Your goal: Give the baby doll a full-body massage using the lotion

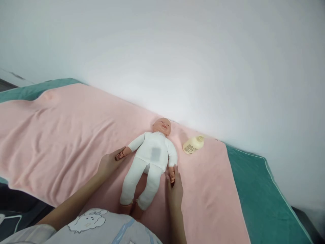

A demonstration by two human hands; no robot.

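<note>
A baby doll (152,152) in a white cloth body lies on its back on a pink blanket (208,189), head toward the wall and feet toward me. My left hand (111,163) is closed round the doll's hand on the left side. On the right side, my right hand (175,183) has its fingers around the doll's other hand. A grey patch shows on the doll's belly. To the right of its head, a pale yellow bottle (193,145) with printed text rests on the blanket, touched by neither hand.
A white wall (177,61) rises right behind the blanket. Green cloth (264,189) shows beneath the blanket at the right and at the far left. Dark objects sit at the lower left. Patterned clothing (101,227) covers the bottom edge.
</note>
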